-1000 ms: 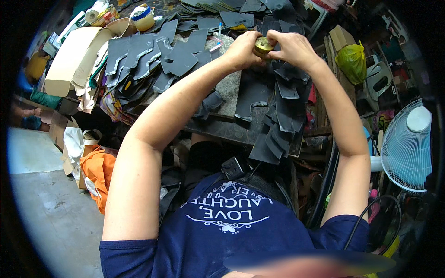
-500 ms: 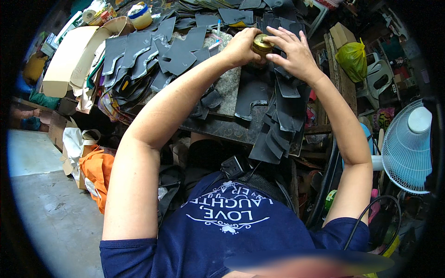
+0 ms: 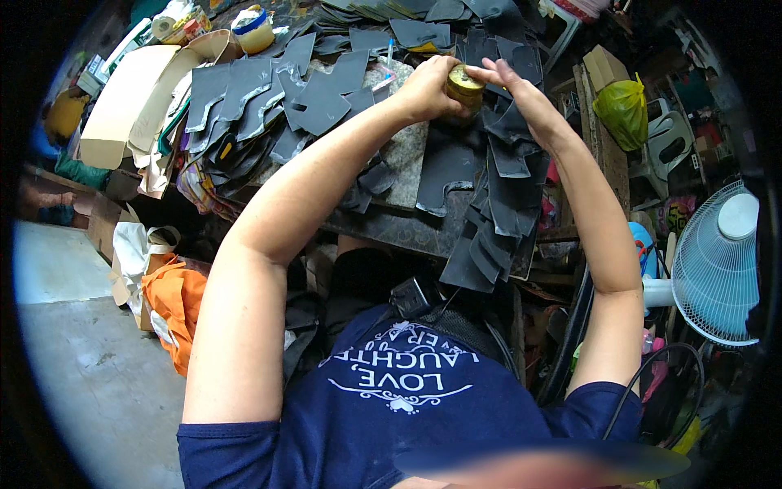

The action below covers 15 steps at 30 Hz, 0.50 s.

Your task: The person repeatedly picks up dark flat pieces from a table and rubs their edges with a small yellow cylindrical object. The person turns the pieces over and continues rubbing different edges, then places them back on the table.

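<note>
A small round jar (image 3: 466, 96) with a yellowish, gold-looking lid stands at the far side of the worktable. My left hand (image 3: 427, 88) wraps round its left side and holds it. On the other side my right hand (image 3: 521, 91) has its fingers stretched out, the tips at the lid's right edge; whether they press on it I cannot tell. Dark cut sheet pieces (image 3: 448, 167) lie just below the jar. More such pieces (image 3: 322, 102) are spread in overlapping piles left of my left hand, partly over a speckled stone slab (image 3: 399, 183).
A white fan (image 3: 717, 261) stands at the right, below a yellow-green plastic bag (image 3: 621, 110). Far left on the table are a blue-rimmed tub (image 3: 253, 33) and a cream cardboard piece (image 3: 130, 98). An orange cloth bag (image 3: 175, 301) sits by the floor at left.
My right hand has turned more edge-on, and its spread fingers have drawn together over the lid's right side. My left hand stays round the jar. The whole view has shifted slightly.
</note>
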Tool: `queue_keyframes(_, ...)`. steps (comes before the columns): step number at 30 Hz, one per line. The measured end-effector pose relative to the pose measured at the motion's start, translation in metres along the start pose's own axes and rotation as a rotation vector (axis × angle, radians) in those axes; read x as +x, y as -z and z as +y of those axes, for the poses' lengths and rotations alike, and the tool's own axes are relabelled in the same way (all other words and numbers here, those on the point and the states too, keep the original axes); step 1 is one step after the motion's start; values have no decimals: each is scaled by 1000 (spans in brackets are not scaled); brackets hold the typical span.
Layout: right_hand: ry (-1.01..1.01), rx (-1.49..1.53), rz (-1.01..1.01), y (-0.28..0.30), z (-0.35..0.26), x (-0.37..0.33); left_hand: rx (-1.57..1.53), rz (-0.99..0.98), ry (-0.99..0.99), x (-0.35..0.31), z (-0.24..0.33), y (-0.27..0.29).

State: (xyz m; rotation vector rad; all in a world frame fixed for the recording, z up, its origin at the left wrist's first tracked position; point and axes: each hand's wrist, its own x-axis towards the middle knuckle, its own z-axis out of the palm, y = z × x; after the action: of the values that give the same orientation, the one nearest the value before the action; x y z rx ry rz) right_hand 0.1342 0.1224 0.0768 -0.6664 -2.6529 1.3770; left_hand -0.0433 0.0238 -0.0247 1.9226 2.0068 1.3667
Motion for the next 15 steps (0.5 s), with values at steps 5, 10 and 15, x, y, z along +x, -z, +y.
queue_keyframes(5, 337, 167, 135, 9, -3, 3, 8, 5, 11, -1, 2, 1)
queue_keyframes(10, 232, 119, 72, 8, 12, 15, -16, -9, -2, -1, -1, 1)
queue_keyframes(15, 195, -440, 228, -11, 32, 32, 28, 6, -40, 0, -5, 0)
